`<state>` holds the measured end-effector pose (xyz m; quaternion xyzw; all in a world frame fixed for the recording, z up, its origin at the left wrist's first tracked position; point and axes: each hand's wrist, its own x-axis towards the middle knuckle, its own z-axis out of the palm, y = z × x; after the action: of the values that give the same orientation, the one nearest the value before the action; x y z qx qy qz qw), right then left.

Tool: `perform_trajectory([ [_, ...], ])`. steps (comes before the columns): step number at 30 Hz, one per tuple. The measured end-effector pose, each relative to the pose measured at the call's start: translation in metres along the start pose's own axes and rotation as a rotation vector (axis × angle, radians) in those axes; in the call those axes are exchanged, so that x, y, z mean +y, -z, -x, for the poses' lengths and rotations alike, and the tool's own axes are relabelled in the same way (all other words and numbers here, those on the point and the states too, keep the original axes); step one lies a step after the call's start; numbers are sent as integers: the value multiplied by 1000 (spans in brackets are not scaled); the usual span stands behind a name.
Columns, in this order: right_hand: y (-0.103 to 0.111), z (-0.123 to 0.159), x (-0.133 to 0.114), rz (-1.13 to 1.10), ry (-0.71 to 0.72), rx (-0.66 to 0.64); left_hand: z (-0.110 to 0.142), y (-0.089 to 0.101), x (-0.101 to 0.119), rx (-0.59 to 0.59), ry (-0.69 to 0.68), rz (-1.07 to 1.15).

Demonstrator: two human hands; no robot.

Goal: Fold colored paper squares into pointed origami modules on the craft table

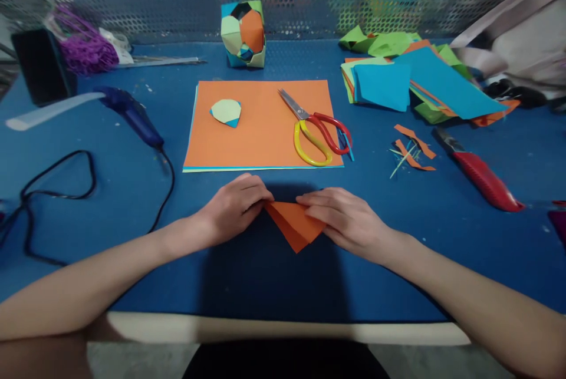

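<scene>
A folded piece of orange paper (295, 224) is held just above or on the blue table, its point toward me. My left hand (241, 205) pinches its left corner between thumb and fingers. On the other side, my right hand (340, 217) grips the right part, with fingers along the top edge. Beyond my hands lies a stack of coloured sheets (247, 149), orange on top. Scissors (305, 117) with one red and one yellow handle rest on it, blades toward the back. A small pale green and blue folded paper piece (226, 112) sits at its left.
A paper ball model (243, 34) stands at the back. A blue glue gun (132, 114) with its cord is at left, near purple shredded paper (86, 49). Coloured paper (446, 81), paper scraps (413, 152) and a red-handled knife (481, 175) lie at right.
</scene>
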<state>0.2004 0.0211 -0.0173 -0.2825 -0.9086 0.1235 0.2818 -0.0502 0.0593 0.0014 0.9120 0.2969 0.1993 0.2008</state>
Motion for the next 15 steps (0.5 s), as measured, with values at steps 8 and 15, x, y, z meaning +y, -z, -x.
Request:
perform_trajectory([
  [8,1,3,2,0,105,-93,-1,4,-4,-80,-3,41],
  [15,2,1,1,-6,150,-130,-5,14,-7,-161,24,101],
])
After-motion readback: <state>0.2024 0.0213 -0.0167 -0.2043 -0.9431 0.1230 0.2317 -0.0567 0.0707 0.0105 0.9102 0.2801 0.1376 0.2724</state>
